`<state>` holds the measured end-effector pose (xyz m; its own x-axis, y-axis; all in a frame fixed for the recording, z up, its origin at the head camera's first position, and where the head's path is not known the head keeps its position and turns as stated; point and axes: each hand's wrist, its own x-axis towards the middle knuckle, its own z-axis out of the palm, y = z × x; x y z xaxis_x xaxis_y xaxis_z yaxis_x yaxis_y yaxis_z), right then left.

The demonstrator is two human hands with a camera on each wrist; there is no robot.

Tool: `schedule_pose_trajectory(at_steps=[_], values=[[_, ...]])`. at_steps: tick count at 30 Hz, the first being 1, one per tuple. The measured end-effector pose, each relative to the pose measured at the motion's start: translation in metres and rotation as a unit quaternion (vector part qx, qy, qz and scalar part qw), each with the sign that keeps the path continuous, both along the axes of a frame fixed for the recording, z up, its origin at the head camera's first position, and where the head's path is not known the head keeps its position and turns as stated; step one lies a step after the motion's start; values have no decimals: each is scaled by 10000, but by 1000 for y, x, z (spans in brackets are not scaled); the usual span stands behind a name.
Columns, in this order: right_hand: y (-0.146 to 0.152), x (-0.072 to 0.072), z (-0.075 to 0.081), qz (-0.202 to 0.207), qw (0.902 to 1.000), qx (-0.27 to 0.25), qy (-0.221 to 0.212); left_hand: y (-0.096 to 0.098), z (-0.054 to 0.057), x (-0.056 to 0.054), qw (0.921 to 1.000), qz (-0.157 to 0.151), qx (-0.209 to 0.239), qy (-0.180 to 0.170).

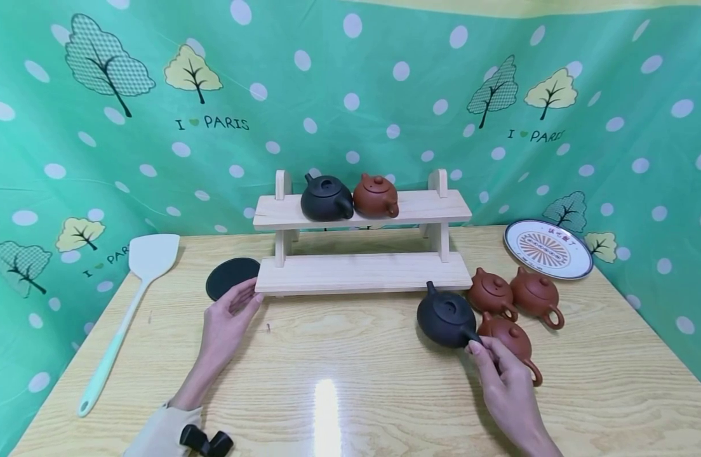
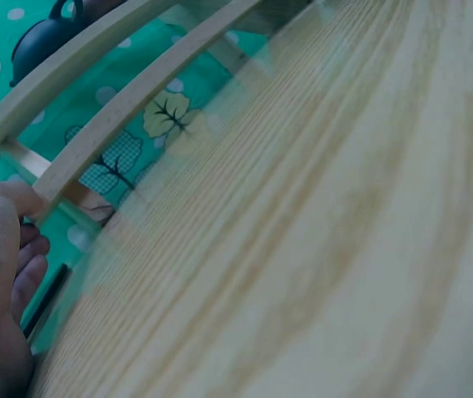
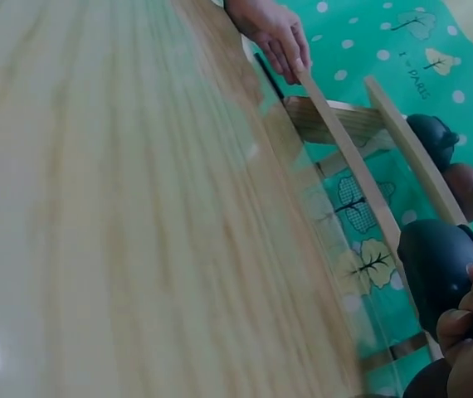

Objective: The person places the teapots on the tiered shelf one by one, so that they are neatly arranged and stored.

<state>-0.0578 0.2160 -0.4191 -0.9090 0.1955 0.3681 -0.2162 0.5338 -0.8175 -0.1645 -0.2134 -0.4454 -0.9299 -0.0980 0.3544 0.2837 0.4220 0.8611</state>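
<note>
My right hand (image 1: 507,384) pinches the handle of a black teapot (image 1: 445,320), spout towards the back, in front of the right end of a two-tier wooden shelf (image 1: 356,274). In the right wrist view this teapot (image 3: 436,269) overlaps the shelf boards. With thumb and fingers, my left hand (image 1: 227,324) grips the left end of the lower board; the left wrist view shows the thumb at that corner. On the upper board another black teapot (image 1: 326,200) stands beside a brown teapot (image 1: 376,197).
Three brown teapots, including one at the back (image 1: 536,295), cluster on the table right of the shelf. Behind them a patterned plate (image 1: 576,263) leans against the curtain. A black disc (image 1: 227,278) lies by my left hand, and a spatula (image 1: 124,324) lies further left.
</note>
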Motion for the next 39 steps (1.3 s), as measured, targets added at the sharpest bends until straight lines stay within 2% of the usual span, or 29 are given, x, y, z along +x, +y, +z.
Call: schedule_pose_trajectory(at_steps=[12,26,31,39], values=[[-1,-4,10,39,9997,-214,-107,0,1,1,9999,-12,139,-64],[0,-17,20,323,9972,-272,621,-1,1,1,9999,-27,93,-75],[1,-23,23,425,9955,-417,738,-1,1,0,9999,-36,84,-51],[2,-31,29,404,9958,-310,765,-1,1,1,9999,-42,87,-50]])
